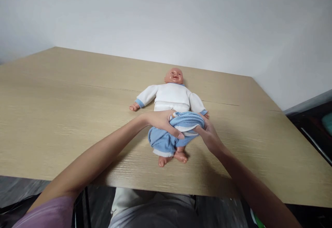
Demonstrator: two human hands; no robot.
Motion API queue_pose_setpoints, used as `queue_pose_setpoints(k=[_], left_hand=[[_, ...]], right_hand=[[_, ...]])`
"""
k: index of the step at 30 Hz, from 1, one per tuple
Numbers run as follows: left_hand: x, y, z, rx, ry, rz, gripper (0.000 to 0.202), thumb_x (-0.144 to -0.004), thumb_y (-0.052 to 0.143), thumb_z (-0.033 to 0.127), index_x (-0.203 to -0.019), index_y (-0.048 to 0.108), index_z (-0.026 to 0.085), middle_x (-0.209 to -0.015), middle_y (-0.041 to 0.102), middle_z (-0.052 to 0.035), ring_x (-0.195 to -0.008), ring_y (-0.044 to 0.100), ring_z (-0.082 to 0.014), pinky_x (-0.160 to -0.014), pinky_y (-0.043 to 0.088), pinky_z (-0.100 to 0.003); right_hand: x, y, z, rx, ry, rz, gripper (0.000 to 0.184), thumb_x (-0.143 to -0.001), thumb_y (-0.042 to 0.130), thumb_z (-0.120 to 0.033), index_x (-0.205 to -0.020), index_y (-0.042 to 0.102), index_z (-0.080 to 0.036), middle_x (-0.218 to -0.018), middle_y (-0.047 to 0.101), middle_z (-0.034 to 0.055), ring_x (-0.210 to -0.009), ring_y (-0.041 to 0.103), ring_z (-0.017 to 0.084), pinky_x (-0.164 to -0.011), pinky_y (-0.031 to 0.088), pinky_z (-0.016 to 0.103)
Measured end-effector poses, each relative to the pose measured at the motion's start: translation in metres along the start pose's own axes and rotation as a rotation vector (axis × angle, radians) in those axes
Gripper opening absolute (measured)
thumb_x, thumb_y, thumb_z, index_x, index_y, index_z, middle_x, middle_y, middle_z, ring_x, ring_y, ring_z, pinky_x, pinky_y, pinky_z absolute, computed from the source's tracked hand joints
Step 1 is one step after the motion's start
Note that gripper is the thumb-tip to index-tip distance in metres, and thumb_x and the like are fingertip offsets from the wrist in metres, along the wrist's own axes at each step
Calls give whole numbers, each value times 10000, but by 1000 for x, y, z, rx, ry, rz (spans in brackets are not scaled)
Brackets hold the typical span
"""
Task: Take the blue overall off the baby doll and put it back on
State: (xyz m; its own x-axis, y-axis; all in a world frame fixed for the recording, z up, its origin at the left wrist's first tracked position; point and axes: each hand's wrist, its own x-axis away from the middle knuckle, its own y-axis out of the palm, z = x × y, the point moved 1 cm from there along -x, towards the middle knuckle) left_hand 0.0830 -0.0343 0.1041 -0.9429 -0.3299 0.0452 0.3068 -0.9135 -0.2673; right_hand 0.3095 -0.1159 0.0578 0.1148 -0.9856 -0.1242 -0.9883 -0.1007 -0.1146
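A baby doll (172,93) lies on its back on the wooden table, head away from me and bare feet toward me. It wears a white top with blue cuffs. Blue doll trousers (162,141) with white edging cover its legs, and their upper part is bunched up. My left hand (166,122) grips the bunched cloth on its left side, thumb toward the doll's feet. From the right, my right hand (207,134) holds the same cloth, thumb at its white edge. Some of the fingers of both hands are hidden behind the fabric.
The wooden table (77,117) reaches back to a pale wall (166,20). Its front edge runs just before my lap. Dark objects (313,117) stand beyond the table's right edge, too dim to make out.
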Motion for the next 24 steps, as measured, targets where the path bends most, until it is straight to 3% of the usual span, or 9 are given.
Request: queue_pose_setpoints(k=[4, 7, 10, 12, 14, 19, 21, 24], left_hand=[[0, 2, 4, -30, 15, 74, 339, -820, 905, 414, -1036, 820, 168, -1007, 834, -39, -983, 775, -259, -964, 607, -365], [1, 2, 9, -66, -11, 103, 331, -862, 820, 373, -1130, 800, 180, -1082, 832, -42, -1032, 768, -256, -955, 592, -349], [5, 2, 16, -114, 18, 44, 429, -839, 803, 351, -1237, 759, 196, -1211, 811, -57, -1154, 748, -272, -1026, 566, -356], [7, 6, 21, -169, 15, -11, 476, -815, 813, 333, -1267, 742, 201, -1242, 800, -60, -1162, 746, -276, -1022, 560, -352], [9, 13, 26, -258, -41, -41, 508, -782, 837, 322, -1263, 731, 199, -1155, 803, -46, -1052, 755, -262, -920, 566, -332], [7, 34, 39, -581, -162, -60, 541, -791, 885, 401, -1265, 714, 203, -936, 769, -30, -833, 718, -248, -732, 490, -321], [4, 41, 41, -669, -186, -64, 488, -854, 850, 431, -1275, 721, 220, -968, 779, -49, -863, 730, -263, -734, 485, -329], [1, 47, 41, -742, -233, -50, 499, -874, 822, 439, -1312, 717, 222, -983, 787, -71, -875, 749, -288, -751, 508, -353]], right_hand=[[17, 11, -17, 75, 78, 87, 318, -870, 729, -332, -1149, 767, -183, -1022, 793, 38, -1013, 717, 237, -924, 599, 322], [49, 31, -31, 35, 194, 152, 468, -852, 756, -403, -1255, 776, -165, -1142, 829, 82, -1090, 767, 288, -967, 631, 362], [89, 63, -38, -26, 365, 233, 538, -896, 790, -509, -1295, 778, -147, -1212, 837, 125, -1097, 798, 323, -939, 659, 376], [111, 83, -35, -92, 383, 271, 561, -943, 777, -527, -1354, 762, -146, -1263, 830, 143, -1129, 803, 326, -946, 666, 369], [125, 94, -25, -130, 350, 309, 588, -973, 760, -546, -1402, 740, -143, -1310, 816, 163, -1192, 793, 332, -996, 665, 379], [139, 81, 3, -4, 285, 383, 589, -981, 759, -572, -1397, 732, -156, -1392, 775, 181, -1348, 728, 351, -1162, 600, 421], [141, 68, 9, 86, 294, 386, 547, -991, 722, -565, -1346, 745, -149, -1286, 800, 170, -1267, 751, 351, -1075, 628, 402], [141, 53, 12, 270, 301, 369, 436, -975, 677, -516, -1189, 772, -149, -1007, 801, 116, -995, 765, 312, -834, 624, 344]])
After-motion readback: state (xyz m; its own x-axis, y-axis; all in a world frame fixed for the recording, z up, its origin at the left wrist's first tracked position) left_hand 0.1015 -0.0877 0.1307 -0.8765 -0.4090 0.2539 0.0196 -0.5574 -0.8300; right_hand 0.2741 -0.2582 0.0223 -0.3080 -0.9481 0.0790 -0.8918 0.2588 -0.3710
